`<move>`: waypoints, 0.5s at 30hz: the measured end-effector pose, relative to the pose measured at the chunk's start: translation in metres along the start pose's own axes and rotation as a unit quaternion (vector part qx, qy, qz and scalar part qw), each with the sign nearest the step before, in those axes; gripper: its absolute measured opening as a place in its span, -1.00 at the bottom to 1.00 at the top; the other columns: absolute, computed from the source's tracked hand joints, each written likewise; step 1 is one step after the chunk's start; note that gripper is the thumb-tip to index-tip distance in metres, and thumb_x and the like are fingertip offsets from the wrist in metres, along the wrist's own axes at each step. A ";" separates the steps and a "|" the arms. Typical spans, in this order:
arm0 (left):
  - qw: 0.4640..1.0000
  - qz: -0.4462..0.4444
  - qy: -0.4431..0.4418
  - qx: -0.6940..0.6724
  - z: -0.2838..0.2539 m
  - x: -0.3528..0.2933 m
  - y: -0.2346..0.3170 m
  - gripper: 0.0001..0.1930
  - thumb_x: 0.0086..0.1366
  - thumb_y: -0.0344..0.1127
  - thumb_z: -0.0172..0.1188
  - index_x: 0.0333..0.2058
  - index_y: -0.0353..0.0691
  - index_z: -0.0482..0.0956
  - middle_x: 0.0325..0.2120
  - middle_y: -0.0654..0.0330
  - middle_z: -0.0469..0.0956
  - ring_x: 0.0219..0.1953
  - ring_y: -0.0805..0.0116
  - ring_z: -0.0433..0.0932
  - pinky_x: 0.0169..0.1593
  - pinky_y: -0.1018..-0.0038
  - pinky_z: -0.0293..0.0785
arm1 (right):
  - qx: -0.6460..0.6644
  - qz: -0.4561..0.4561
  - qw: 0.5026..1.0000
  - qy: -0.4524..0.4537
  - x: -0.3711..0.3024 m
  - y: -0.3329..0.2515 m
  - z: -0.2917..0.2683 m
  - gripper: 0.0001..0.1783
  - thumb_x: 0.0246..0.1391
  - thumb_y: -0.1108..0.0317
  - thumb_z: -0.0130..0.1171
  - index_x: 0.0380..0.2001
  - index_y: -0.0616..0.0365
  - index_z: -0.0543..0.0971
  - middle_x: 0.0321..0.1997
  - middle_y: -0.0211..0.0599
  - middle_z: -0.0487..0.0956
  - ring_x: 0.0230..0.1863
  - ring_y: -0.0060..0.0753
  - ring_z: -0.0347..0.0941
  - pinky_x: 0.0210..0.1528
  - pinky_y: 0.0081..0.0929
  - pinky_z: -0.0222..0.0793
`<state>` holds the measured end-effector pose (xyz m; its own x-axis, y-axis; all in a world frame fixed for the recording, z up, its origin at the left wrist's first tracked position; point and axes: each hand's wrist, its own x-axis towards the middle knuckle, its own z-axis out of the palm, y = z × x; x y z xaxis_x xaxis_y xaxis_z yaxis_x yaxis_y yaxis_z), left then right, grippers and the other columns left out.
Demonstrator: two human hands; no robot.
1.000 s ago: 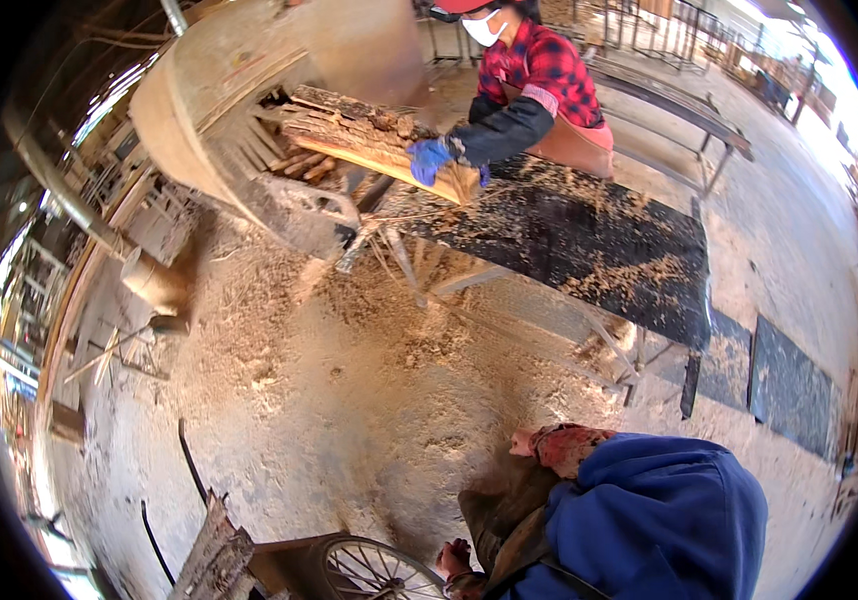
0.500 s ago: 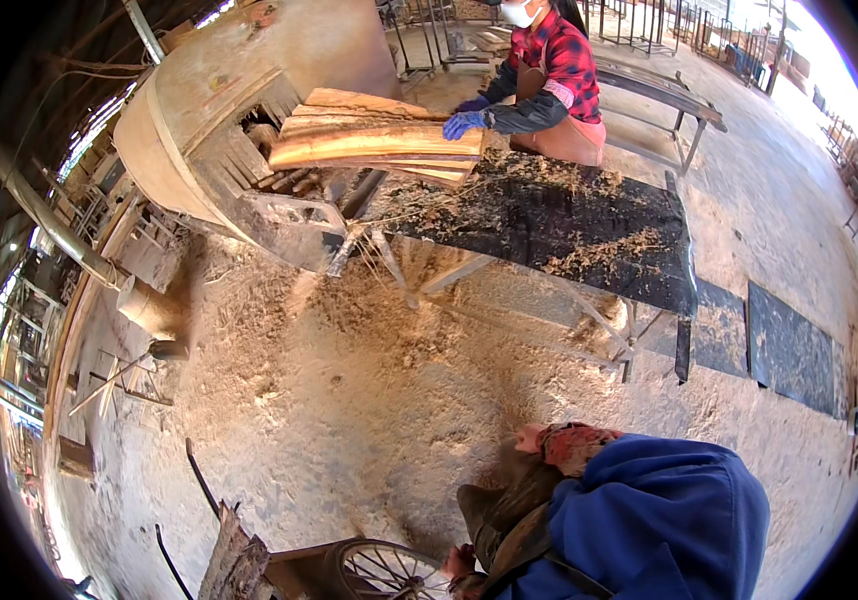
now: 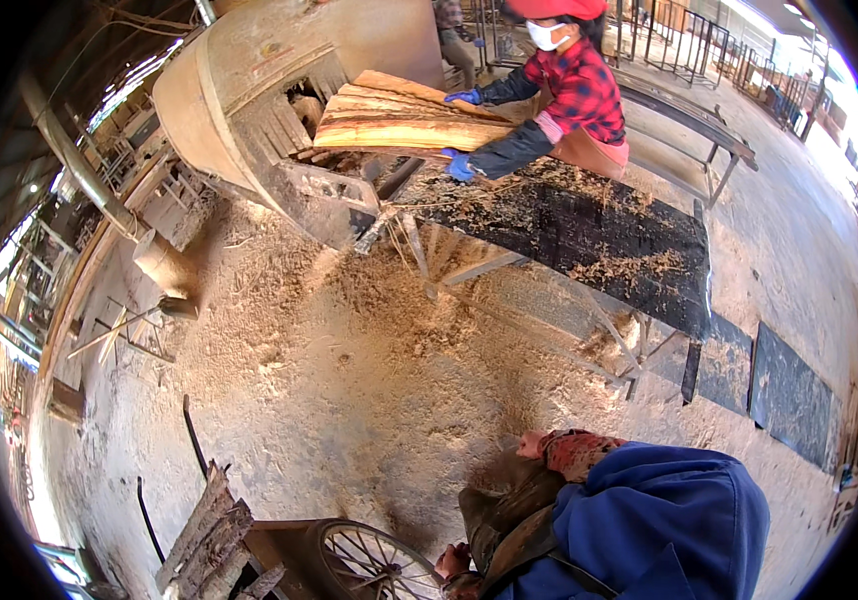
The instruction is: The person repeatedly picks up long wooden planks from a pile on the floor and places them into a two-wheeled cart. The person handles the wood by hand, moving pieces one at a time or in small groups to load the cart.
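Observation:
My left hand (image 3: 453,562) is low beside the spoked wheel (image 3: 385,571) of a cart, its fingers curled; whatever they may hold is hidden. My right hand (image 3: 531,444), below a red patterned cuff (image 3: 581,452), hangs over the dusty floor with fingers drawn in, and I cannot make out anything in it. Blue cloth (image 3: 664,515) covers much of the lower right. Across the floor, a co-worker (image 3: 574,100) in a red checked shirt has blue gloves on a fanned stack of sawn boards (image 3: 404,125), one at its far edge, one at its near corner.
Beyond the boards stands a large rounded machine housing (image 3: 279,60). A long table with a black sheet (image 3: 589,235), strewn with shavings, runs rightward from it. Rough bark slabs (image 3: 214,545) stand on the cart at lower left. A log piece (image 3: 164,265) lies farther left.
The co-worker's gloves have spread from the boards' right end to opposite edges. The scene has shifted right and the co-worker's red headwear now shows. My hands have barely moved.

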<state>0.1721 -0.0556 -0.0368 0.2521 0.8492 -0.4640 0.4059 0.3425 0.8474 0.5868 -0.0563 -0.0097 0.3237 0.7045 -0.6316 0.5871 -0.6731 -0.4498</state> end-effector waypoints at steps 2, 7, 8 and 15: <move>0.989 -0.025 -0.024 0.143 -0.001 -0.014 0.020 -0.84 0.03 -0.29 0.08 -0.55 -0.23 0.33 -0.62 0.05 0.47 -0.51 0.16 0.49 -0.49 0.24 0.38 | -0.002 -0.013 1.000 -0.001 -0.001 -0.001 0.001 -0.66 -0.26 0.01 0.14 -0.57 0.07 0.59 -0.58 -0.20 0.54 -0.48 -0.19 0.48 -0.39 -0.27 0.37; 0.920 -0.031 -0.080 0.383 0.000 -0.035 0.100 -0.78 0.02 -0.18 0.13 -0.56 -0.15 0.30 -0.63 0.16 0.45 -0.56 0.23 0.45 -0.36 0.37 0.35 | 0.000 -0.038 0.999 0.001 -0.001 0.004 0.006 -0.66 -0.26 0.02 0.14 -0.60 0.09 0.58 -0.61 -0.20 0.53 -0.50 -0.20 0.48 -0.41 -0.27 0.36; 0.914 -0.024 -0.086 0.395 0.001 -0.035 0.105 -0.79 0.04 -0.20 0.12 -0.55 -0.16 0.31 -0.62 0.15 0.45 -0.54 0.22 0.45 -0.38 0.35 0.36 | -0.001 -0.045 0.999 -0.001 0.000 0.007 0.006 -0.66 -0.26 0.02 0.13 -0.60 0.09 0.58 -0.61 -0.19 0.52 -0.51 -0.20 0.48 -0.42 -0.26 0.36; 0.936 -0.016 -0.073 0.343 0.009 -0.033 0.097 -0.81 0.06 -0.28 0.08 -0.50 -0.28 0.33 -0.57 0.06 0.47 -0.53 0.18 0.48 -0.44 0.31 0.41 | -0.037 -0.054 0.998 -0.018 -0.004 0.018 0.008 -0.65 -0.27 0.04 0.11 -0.55 0.10 0.59 -0.58 -0.14 0.53 -0.47 -0.13 0.48 -0.39 -0.26 0.37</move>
<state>0.2115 -0.0541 0.0585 0.3282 0.7614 -0.5591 0.8712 -0.0151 0.4908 0.5901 -0.0731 -0.0198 0.2285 0.7627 -0.6050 0.6713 -0.5735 -0.4695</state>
